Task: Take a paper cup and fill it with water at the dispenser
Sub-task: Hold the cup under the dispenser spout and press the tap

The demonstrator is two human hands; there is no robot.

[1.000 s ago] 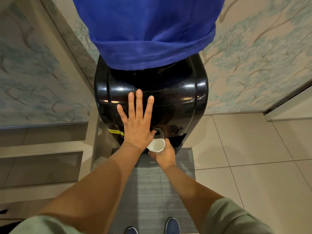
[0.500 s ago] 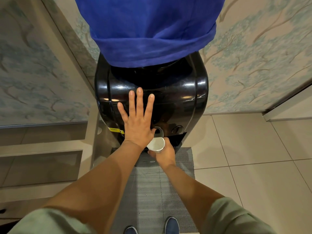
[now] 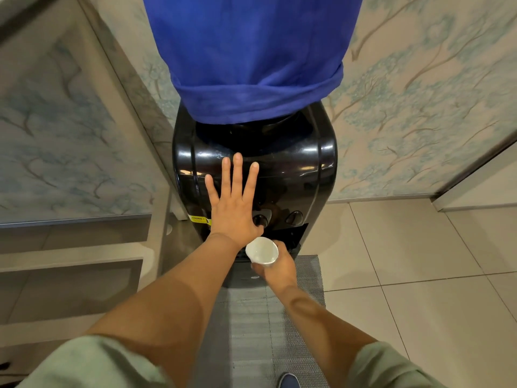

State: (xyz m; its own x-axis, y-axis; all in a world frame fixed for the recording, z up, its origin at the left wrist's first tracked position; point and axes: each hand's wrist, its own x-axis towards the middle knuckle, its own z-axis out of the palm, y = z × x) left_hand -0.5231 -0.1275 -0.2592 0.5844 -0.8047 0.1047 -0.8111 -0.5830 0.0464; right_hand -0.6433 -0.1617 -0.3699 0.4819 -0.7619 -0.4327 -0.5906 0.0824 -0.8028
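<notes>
A black water dispenser (image 3: 293, 169), its bottle under a blue cloth cover (image 3: 251, 57), stands at twelve o'clock. The left hand (image 3: 233, 204) lies flat on its front, fingers spread wide, thumb at a tap button (image 3: 260, 219). The right hand (image 3: 277, 266), at six o'clock of the taps, grips a white paper cup (image 3: 262, 250), upright, mouth open to the camera.

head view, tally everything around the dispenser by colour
black: 1, dispenser
blue: 2, bottle cover, shoe
white: 1, paper cup in the right hand
grey: 1, floor mat
yellow: 1, warning sticker by the left hand
total: 6
</notes>
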